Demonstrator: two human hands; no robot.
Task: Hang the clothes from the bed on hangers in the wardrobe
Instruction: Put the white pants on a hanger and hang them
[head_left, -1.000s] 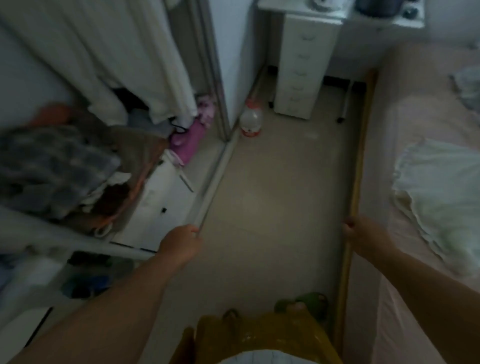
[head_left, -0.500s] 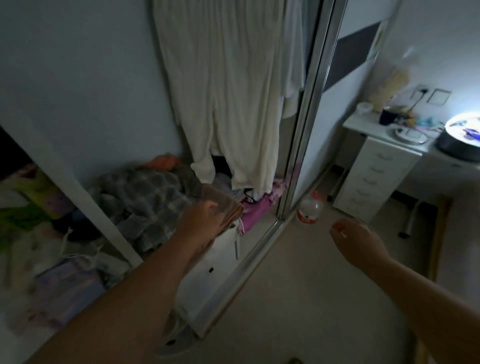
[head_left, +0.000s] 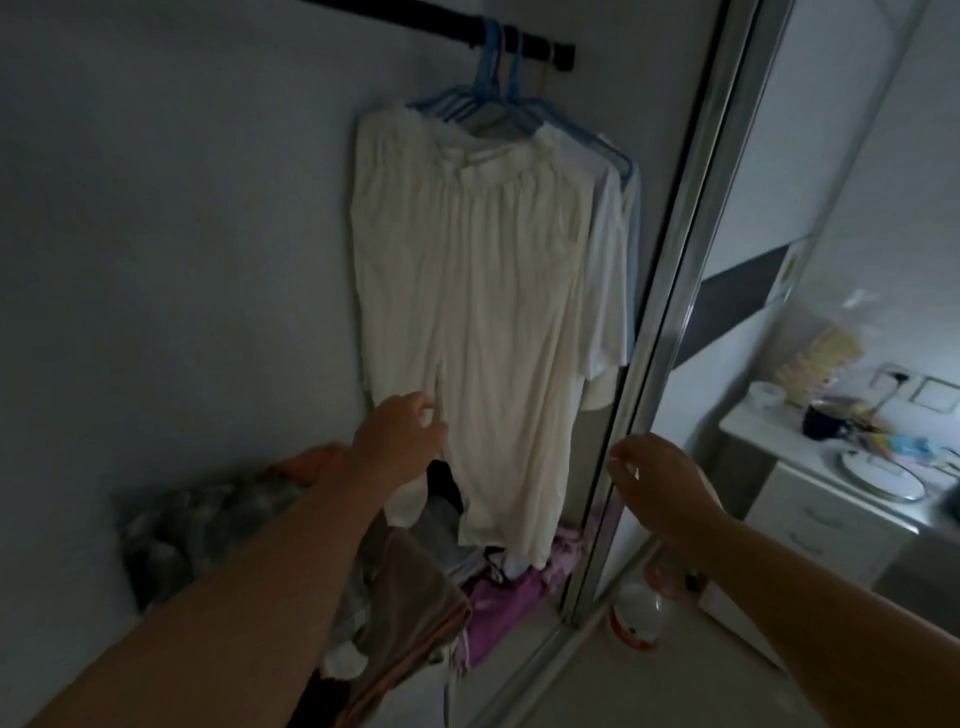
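Inside the open wardrobe a dark rail (head_left: 540, 44) carries several blue hangers (head_left: 498, 98). A long cream garment (head_left: 467, 291) hangs from them in front, with a white shirt (head_left: 608, 280) behind it. My left hand (head_left: 397, 439) is raised in front of the cream garment's lower left part, fingers loosely curled, holding nothing. My right hand (head_left: 660, 483) is up by the sliding door's metal frame (head_left: 670, 270), fingers relaxed and empty. The bed is out of view.
A heap of folded and loose clothes (head_left: 218, 525) lies on the wardrobe's lower shelf, with a brown cloth (head_left: 410, 597) and a purple item (head_left: 509, 597) beside it. A white drawer unit (head_left: 831, 519) with clutter stands at right. A round bottle (head_left: 636, 616) sits on the floor.
My view has swung up from the floor and bed edge to the wardrobe rail. Both hands have risen; the left now sits before the cream garment, the right near the door frame.
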